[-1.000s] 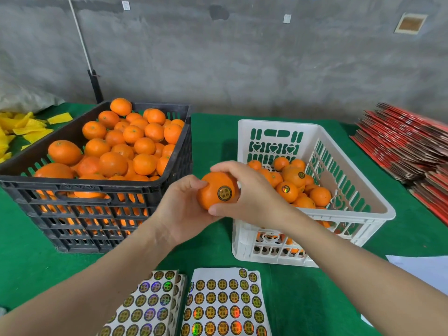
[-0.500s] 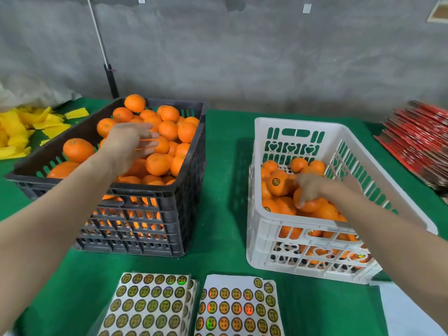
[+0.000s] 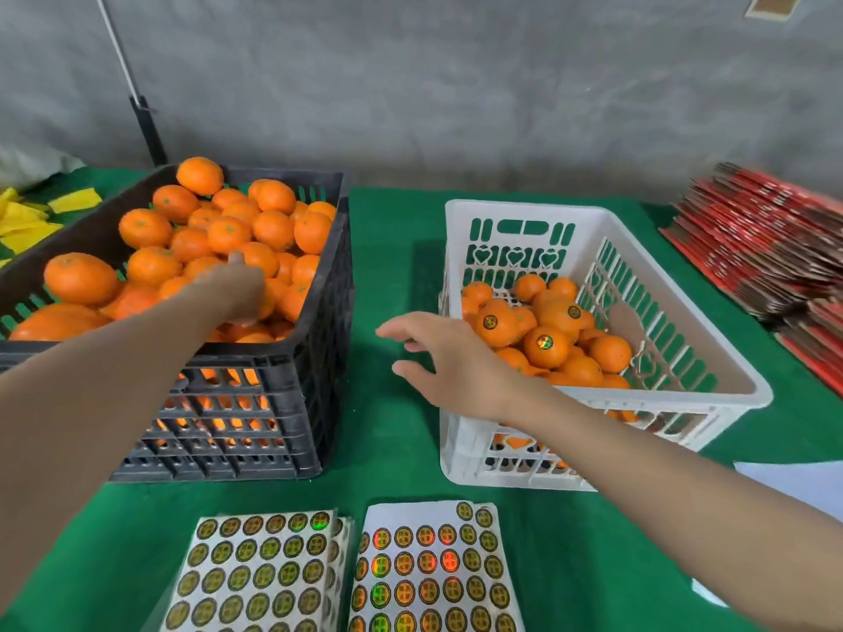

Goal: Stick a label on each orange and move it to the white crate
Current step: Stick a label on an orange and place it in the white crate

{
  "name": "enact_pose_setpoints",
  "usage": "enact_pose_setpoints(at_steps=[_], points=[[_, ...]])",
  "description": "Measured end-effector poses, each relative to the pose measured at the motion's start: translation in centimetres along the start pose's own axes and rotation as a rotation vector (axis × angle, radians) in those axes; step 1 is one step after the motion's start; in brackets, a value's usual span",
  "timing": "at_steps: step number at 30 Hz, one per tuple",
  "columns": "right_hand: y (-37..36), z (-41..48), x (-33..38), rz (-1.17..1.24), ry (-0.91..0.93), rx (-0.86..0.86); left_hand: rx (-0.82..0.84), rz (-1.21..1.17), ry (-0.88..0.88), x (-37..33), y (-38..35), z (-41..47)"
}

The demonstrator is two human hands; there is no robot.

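The black crate (image 3: 292, 362) is sitting at nine o'clock on the green bench (image 3: 392, 248), heaped with unlabelled oranges (image 3: 273, 230). The white crate (image 3: 524, 211) is standing at three o'clock, holding the labelled oranges (image 3: 545, 346). Two label sheets (image 3: 429, 567) are lying side by side at six o'clock, their near edges cut off by the frame. A blurred stack of red cartons (image 3: 752, 248) is spreading at two o'clock, yellow scraps (image 3: 27, 221) are lying at ten, and white paper (image 3: 789, 485) at four. The left hand (image 3: 237, 289) is reaching down into the heap, its fingers hidden among the fruit, so I cannot tell whether it is gripping one. The right hand (image 3: 456, 358) is hovering open, fingers spread, holding nothing, covering the white crate's near left corner.
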State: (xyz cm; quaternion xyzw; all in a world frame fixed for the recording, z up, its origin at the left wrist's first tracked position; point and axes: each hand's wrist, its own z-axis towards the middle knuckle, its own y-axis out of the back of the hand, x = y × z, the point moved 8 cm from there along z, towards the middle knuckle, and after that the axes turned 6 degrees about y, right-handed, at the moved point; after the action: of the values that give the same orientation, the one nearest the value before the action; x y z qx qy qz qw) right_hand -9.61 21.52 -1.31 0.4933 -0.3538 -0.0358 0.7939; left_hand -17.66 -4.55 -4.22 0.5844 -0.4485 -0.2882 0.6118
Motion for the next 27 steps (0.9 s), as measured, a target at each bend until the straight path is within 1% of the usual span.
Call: enact_pose_setpoints(at_steps=[1,2,3,5,7,9,11,13,15,16,18,20,23,25,27], points=[[-1.7,-0.5,-0.4,0.051,-0.052,0.067,-0.015,-0.008,0.041,0.3,0.3,-0.1],[-3.9,-1.3,-1.2,0.076,-0.122,0.166,-0.046,-0.072,0.071,0.7,0.5,-0.2],[-6.2,-2.0,-2.4,0.055,-0.190,0.282,-0.087,-0.189,0.100,1.2,1.2,-0.4],[-10.6,-4.1,-5.1,-0.074,-0.285,0.535,-0.214,-0.531,0.135,2.4,3.1,-0.9],[-13.8,-6.3,-7.5,-0.190,-0.360,0.721,-0.373,-0.923,0.138,3.5,5.6,-2.9],[-15.7,-8.1,-9.1,-0.222,-0.427,0.791,-0.488,-1.173,0.068,3.6,7.6,-5.7],[-16.5,-9.0,-9.8,-0.188,-0.448,0.760,-0.509,-1.303,-0.102,2.1,9.5,-9.5],[-16.4,-9.1,-9.9,-0.153,-0.438,0.690,-0.406,-1.429,-0.292,-0.3,10.0,-13.0],[-16.1,-9.1,-9.5,-0.113,-0.422,0.624,-0.189,-1.501,-0.450,-3.3,8.8,-16.1],[-15.8,-9.1,-9.3,-0.087,-0.414,0.601,-0.063,-1.493,-0.486,-5.0,7.5,-17.4],[-15.0,-9.1,-8.6,-0.037,-0.396,0.566,0.175,-1.387,-0.468,-8.0,3.8,-19.2],[-13.7,-9.0,-7.6,-0.015,-0.360,0.544,0.372,-1.224,-0.432,-9.8,-0.2,-20.4],[-11.7,-8.5,-5.9,0.066,-0.283,0.478,0.667,-1.060,-0.488,-11.6,-4.4,-22.0],[-9.9,-8.2,-5.2,0.229,-0.291,0.368,0.781,-0.971,-0.551,-12.1,-5.8,-22.9],[-8.3,-8.4,-5.1,0.398,-0.344,0.293,0.829,-0.938,-0.570,-12.2,-6.4,-22.9]])
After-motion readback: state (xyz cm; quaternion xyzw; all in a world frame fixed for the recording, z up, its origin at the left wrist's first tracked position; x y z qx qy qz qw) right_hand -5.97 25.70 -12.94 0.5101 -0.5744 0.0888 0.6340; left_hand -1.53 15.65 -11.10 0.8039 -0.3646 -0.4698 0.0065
